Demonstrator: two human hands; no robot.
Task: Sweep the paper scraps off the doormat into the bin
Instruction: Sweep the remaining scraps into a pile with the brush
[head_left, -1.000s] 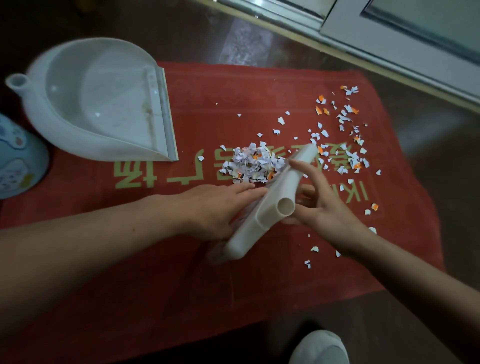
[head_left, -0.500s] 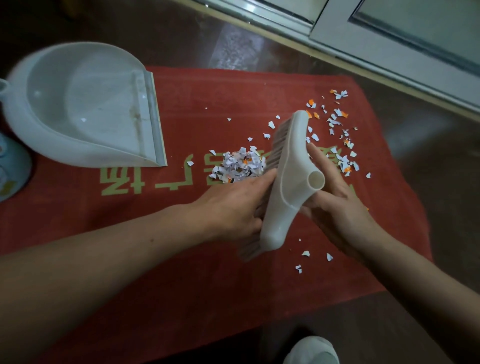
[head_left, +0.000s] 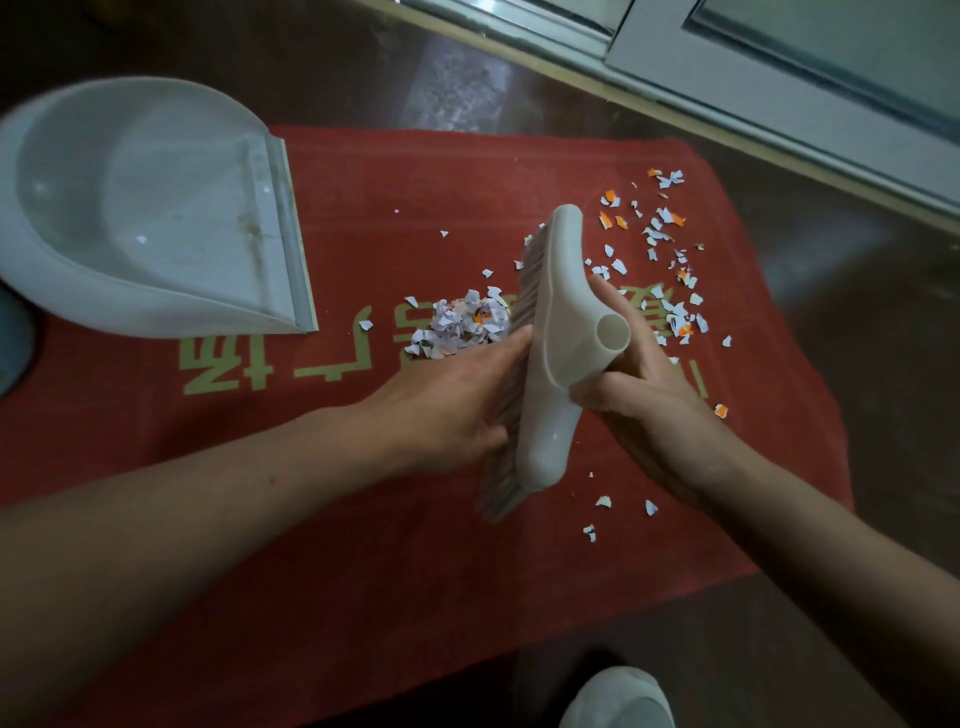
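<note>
A white brush head (head_left: 556, 343) with pale bristles stands on edge over the red doormat (head_left: 363, 519). My left hand (head_left: 447, 405) holds it from the bristle side and my right hand (head_left: 649, 405) grips its back. Just left of the bristles lies a pile of white and orange paper scraps (head_left: 457, 325). More loose scraps (head_left: 660, 244) are scattered to the right of the brush, and a few (head_left: 618, 509) lie near its close end. A white dustpan (head_left: 140, 208) rests at the mat's far left, its lip facing the pile.
A pale blue bin edge (head_left: 13, 343) shows at the far left. A window frame (head_left: 779, 93) runs along the back right over dark brown floor (head_left: 857, 291). My white shoe (head_left: 618, 696) is at the bottom.
The brush head has turned from lying low and slanted to standing more upright and further from the pile's right side. Both hands shifted slightly right with it.
</note>
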